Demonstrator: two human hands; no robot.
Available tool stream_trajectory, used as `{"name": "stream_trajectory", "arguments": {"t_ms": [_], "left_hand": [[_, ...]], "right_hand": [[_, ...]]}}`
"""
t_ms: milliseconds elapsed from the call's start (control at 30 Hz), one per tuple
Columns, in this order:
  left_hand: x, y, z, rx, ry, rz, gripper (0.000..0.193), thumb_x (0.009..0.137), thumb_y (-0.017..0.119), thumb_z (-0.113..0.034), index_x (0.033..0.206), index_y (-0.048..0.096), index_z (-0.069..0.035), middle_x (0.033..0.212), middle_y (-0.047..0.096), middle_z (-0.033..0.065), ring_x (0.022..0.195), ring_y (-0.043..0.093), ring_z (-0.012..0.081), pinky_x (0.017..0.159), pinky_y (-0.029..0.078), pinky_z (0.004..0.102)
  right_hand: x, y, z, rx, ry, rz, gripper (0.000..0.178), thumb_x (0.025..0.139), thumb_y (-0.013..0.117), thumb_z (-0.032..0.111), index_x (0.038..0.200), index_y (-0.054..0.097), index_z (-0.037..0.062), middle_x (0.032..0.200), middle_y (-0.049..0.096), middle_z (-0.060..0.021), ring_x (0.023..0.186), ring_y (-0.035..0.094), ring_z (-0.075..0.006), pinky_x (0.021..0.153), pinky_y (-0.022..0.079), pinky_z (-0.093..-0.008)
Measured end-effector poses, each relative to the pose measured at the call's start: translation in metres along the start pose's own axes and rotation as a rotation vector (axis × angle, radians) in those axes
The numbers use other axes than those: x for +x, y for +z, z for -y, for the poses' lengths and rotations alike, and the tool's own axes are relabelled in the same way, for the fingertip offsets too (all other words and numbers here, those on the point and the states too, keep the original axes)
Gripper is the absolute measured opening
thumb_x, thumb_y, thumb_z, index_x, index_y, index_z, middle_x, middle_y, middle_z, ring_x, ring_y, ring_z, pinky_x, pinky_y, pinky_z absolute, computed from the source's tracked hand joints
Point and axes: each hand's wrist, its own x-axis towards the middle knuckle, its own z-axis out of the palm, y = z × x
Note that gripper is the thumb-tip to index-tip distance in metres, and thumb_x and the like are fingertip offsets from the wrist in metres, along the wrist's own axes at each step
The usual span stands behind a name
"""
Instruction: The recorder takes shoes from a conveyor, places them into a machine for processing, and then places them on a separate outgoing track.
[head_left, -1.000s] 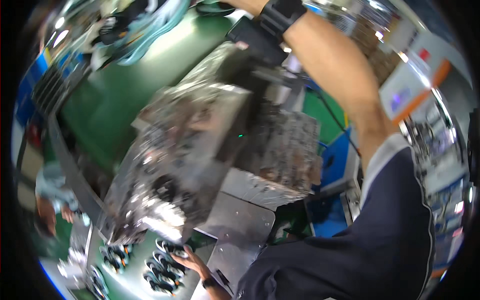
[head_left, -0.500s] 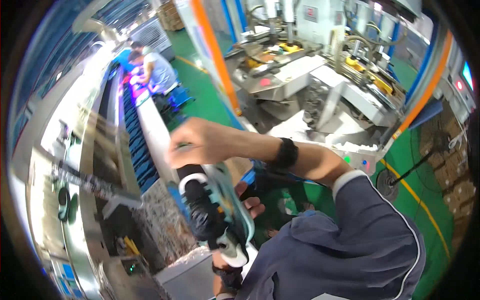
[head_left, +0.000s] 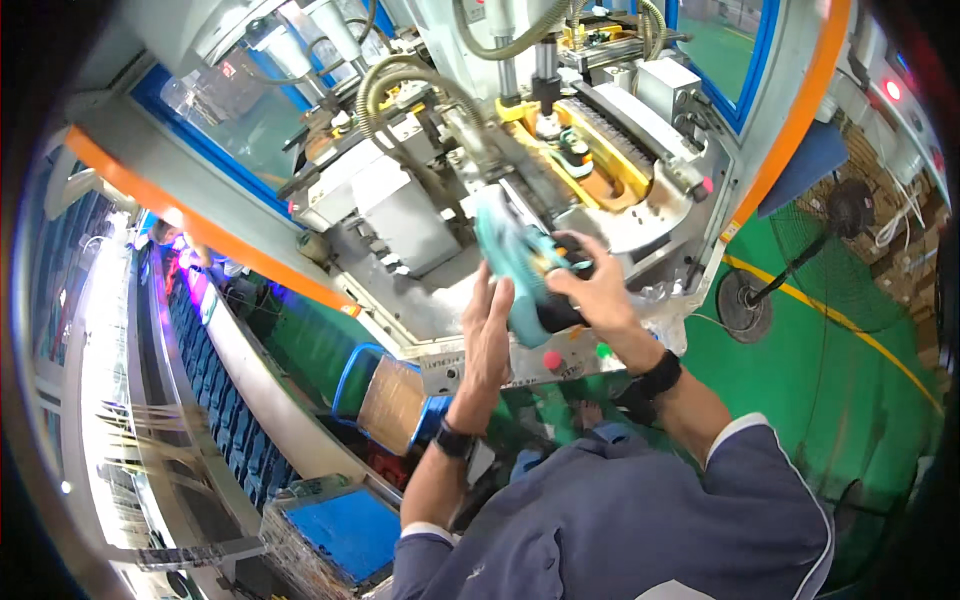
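A shoe [head_left: 520, 275] with a teal sole and a dark upper is tilted in front of me, slightly blurred. My right hand [head_left: 600, 295] is closed around its upper on the right, the thumb and fingers bent over it. Against the left side of the sole, my left hand [head_left: 487, 335] lies with its fingers stretched out nearly straight. Just beyond the shoe is a machine bed, where a yellow mould [head_left: 625, 185] surrounds what looks like another shoe [head_left: 573, 155]. The far end of the shoe near my hands is smeared by motion.
An orange-edged machine frame [head_left: 210, 225] borders the left, with another orange post [head_left: 780, 130] at right. The machine's front panel carries a red button [head_left: 552, 360]. A conveyor [head_left: 215, 350] runs along the left, beside a blue-topped box [head_left: 345, 530]. A floor fan [head_left: 745, 305] stands right.
My view has swung from the conveyor side to the machine. The shoe moved along, and my right hand, formerly blurred above it, now grips it. My left hand now lies along the sole.
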Motion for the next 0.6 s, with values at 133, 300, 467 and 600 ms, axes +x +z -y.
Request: {"name": "stream_trajectory", "arguments": {"t_ms": [133,300,467,600], "left_hand": [[0.117,0.052,0.029,0.071,-0.176,0.077,0.079,0.092,0.063,-0.04,0.143,0.029,0.009,0.135,0.048,0.0198,0.118,0.051,0.024,0.096,0.043,0.0345],[0.306,0.06,0.145,0.67,-0.096,-0.145,0.083,0.074,0.077,-0.04,0.128,0.043,0.013,0.114,0.061,0.0243,0.103,0.062,0.0282,0.087,0.048,0.0359],[0.37,0.073,0.194,0.924,-0.211,-0.209,0.078,0.072,0.073,-0.026,0.129,0.033,0.009,0.126,0.05,0.0326,0.119,0.051,0.0437,0.101,0.042,0.0463],[0.376,0.059,0.179,0.82,-0.288,-0.31,0.047,0.071,0.061,-0.011,0.112,0.045,0.006,0.113,0.059,0.0279,0.109,0.058,0.0418,0.098,0.044,0.0465]], "right_hand": [[0.049,-0.086,0.006,-0.073,-0.063,-0.192,0.058,0.07,0.074,0.012,0.125,0.057,0.0021,0.108,0.061,-0.008,0.095,0.058,-0.015,0.085,0.049,-0.0279],[0.075,-0.147,0.015,-0.065,-0.116,-0.325,0.055,0.073,0.067,0.008,0.126,0.053,0.001,0.112,0.058,-0.0085,0.095,0.058,-0.0137,0.084,0.049,-0.0262],[0.07,-0.171,0.015,-0.328,-0.047,-0.553,0.051,0.073,0.066,0.006,0.123,0.054,-0.0009,0.102,0.059,-0.0051,0.086,0.057,-0.0107,0.078,0.047,-0.0234],[0.128,-0.189,0.009,-0.522,-0.081,-0.553,0.048,0.072,0.067,0.008,0.117,0.058,-0.0019,0.098,0.062,-0.0071,0.085,0.058,-0.0126,0.077,0.049,-0.0258]]}}
